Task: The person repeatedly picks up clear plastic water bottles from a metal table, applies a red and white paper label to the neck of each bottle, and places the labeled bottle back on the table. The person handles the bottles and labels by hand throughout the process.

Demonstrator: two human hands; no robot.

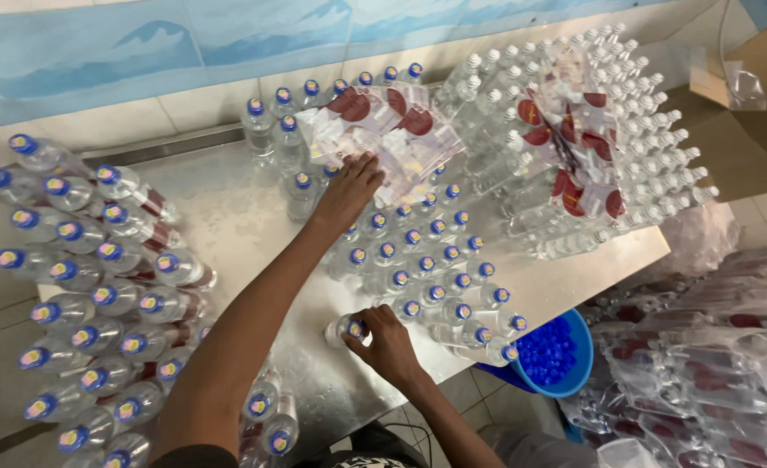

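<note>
Stainless steel worktable (227,225) carries upright clear plastic bottles with blue caps (427,260). Left hand (349,191) lies flat, fingers spread, on a stack of red-and-white label sleeves (392,130) atop the bottles. Right hand (388,342) pinches the cap of one bottle (344,329) at the cluster's front edge.

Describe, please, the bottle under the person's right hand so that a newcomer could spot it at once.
Start at the steel table and find the block of upright blue-capped bottles in its middle. At the block's near left corner, the right hand rests on a single bottle. Unlike its neighbours, it stands slightly apart from the block.
</note>
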